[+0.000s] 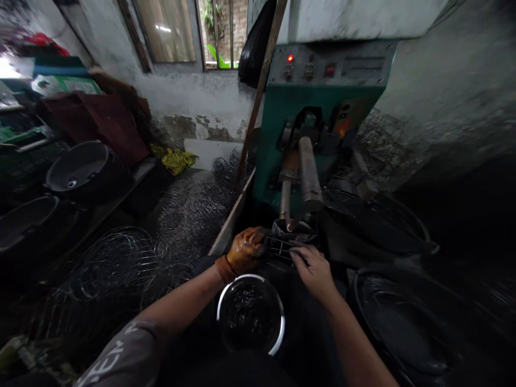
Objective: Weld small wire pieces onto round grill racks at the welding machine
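My left hand [245, 248], in a stained orange glove, is closed on the left end of a small frame of thin metal wires [281, 249]. My right hand [312, 266] is bare with dark, dirty fingertips, and it pinches the right end of the same wires. The wires stretch level between both hands, just below the lower electrode arm [285, 201] of a green welding machine [270, 129]. A thick round upper arm [309, 177] juts out above. Close below my hands sits a shiny-rimmed metal bowl [282, 322] with small dark metal pieces [246, 309] inside.
Piles of wire rings [124, 258] cover the floor on the left. Black tubs [80, 167] stand beyond them. At the right are large dark basins [403, 322]. A slanted wooden post [258, 102] leans beside the machine, whose panel shows a red light [290, 57].
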Demonstrator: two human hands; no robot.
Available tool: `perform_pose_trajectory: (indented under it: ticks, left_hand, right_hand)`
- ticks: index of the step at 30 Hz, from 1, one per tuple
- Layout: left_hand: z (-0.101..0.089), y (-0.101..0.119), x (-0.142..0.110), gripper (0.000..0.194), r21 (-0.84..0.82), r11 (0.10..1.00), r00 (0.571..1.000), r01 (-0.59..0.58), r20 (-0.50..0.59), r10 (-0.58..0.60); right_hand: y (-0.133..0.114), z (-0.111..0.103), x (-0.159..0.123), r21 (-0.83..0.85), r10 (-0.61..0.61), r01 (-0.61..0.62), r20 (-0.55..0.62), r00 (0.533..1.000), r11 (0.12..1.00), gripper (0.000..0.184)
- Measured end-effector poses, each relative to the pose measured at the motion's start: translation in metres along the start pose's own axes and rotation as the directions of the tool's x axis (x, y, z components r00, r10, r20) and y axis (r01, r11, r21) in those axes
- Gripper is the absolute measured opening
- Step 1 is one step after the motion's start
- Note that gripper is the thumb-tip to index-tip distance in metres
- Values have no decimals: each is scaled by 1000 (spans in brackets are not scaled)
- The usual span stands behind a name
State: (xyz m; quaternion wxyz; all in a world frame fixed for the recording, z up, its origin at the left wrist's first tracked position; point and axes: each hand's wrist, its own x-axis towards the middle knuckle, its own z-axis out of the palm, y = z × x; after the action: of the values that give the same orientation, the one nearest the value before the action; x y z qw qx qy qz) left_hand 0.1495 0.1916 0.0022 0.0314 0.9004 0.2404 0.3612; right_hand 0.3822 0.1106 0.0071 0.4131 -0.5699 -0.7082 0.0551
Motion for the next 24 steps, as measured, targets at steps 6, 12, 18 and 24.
perform_pose_trajectory:
  ticks: [6, 12, 18, 24]
  left_hand:
    - [9, -4, -5, 31, 60, 998, 995, 29, 93, -35]
    - [10, 7, -1, 19, 192, 978, 946, 79, 296, -134]
    - [10, 5, 9, 22, 226, 971, 946, 84, 287, -148]
    - [12, 1, 16, 23, 222, 965, 936, 138, 289, -200]
  right_hand:
    - [6, 2, -2, 79, 56, -54, -24, 998, 995, 30]
    - [1, 4, -1, 66, 68, -64, -58, 996, 996, 31]
    - [3, -3, 8, 77, 80, -73, -90, 993, 994, 34]
    - [16, -5, 16, 159, 207, -190, -98, 973, 969, 39]
